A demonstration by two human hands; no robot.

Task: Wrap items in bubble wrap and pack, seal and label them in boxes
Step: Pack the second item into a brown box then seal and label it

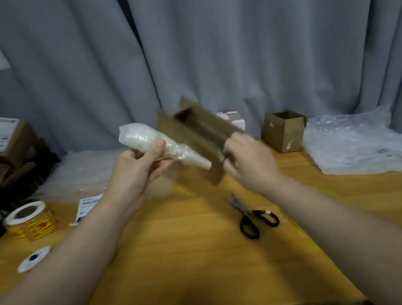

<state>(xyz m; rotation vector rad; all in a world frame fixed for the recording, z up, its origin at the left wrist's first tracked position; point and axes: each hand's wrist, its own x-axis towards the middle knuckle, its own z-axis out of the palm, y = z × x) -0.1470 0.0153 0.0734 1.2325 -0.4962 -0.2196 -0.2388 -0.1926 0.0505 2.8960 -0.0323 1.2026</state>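
My left hand [140,167] grips a long item wrapped in bubble wrap [145,139], held above the table with its narrow end pointing right. My right hand [246,158] grips the near edge of a brown cardboard box [203,132], tilted in the air and blurred, its open side facing the wrapped item. The item's narrow end lies against the box's side. What is inside the wrap is hidden.
Black-handled scissors [252,217] lie on the wooden table [191,250]. A yellow sticker roll [31,222], a tape roll [34,259] and a paper label [88,206] sit left. A small open box [282,130] and bubble wrap sheets [364,138] lie at the back.
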